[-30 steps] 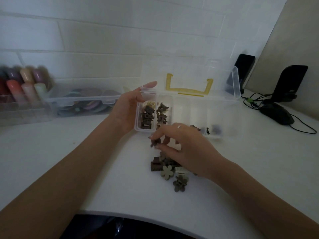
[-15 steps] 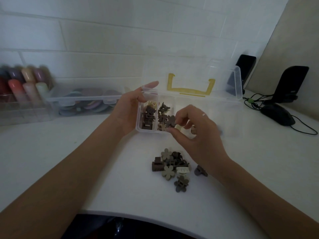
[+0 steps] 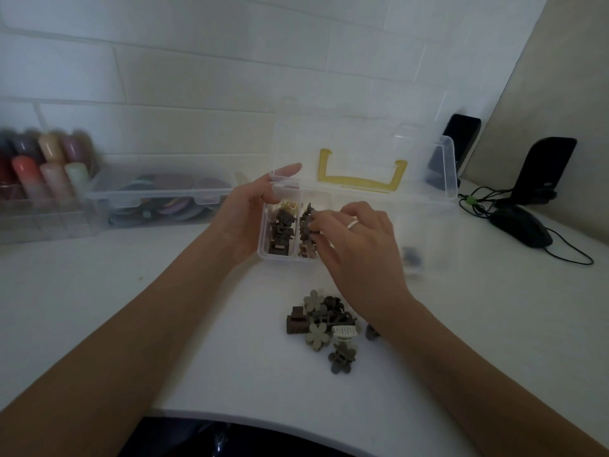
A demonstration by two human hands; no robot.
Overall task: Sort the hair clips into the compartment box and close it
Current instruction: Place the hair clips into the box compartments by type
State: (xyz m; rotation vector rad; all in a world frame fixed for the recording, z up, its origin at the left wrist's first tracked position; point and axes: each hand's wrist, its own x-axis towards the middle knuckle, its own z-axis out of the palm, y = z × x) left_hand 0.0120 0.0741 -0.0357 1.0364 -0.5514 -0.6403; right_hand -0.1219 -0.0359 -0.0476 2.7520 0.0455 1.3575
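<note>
Pinching a small dark flower clip (image 3: 309, 222) between thumb and fingertips, the right hand (image 3: 361, 245) has a narrow grip and holds it over the second compartment from the left of the clear compartment box (image 3: 428, 206), right above the dark flower clips (image 3: 304, 247) already lying there. A pale ring (image 3: 352, 224) shows on one finger of that hand. Just left of this grip, the left hand (image 3: 245, 219) cups the left end wall of the box, its fingers wrapped around the corner and the forefinger stretched along the top edge; its grip is closed on the box itself. Between the two hands, the leftmost compartment holds dark square clips (image 3: 280, 234) with a cream one at the far end. Behind the hands the clear lid (image 3: 441, 159) stands open, with a yellow handle (image 3: 361, 178) showing through it. Nearer the person than the right grip, under the wrist, a loose pile of clips (image 3: 324, 321) lies on the white desk (image 3: 99, 291): olive and grey flowers, a brown square one and a white one. Far to the left sit a clear bin (image 3: 158, 196) of round coloured things and a blurred rack of coloured tubes (image 3: 43, 169). Far to the right lie a black mouse (image 3: 522, 230) and its cord.
</note>
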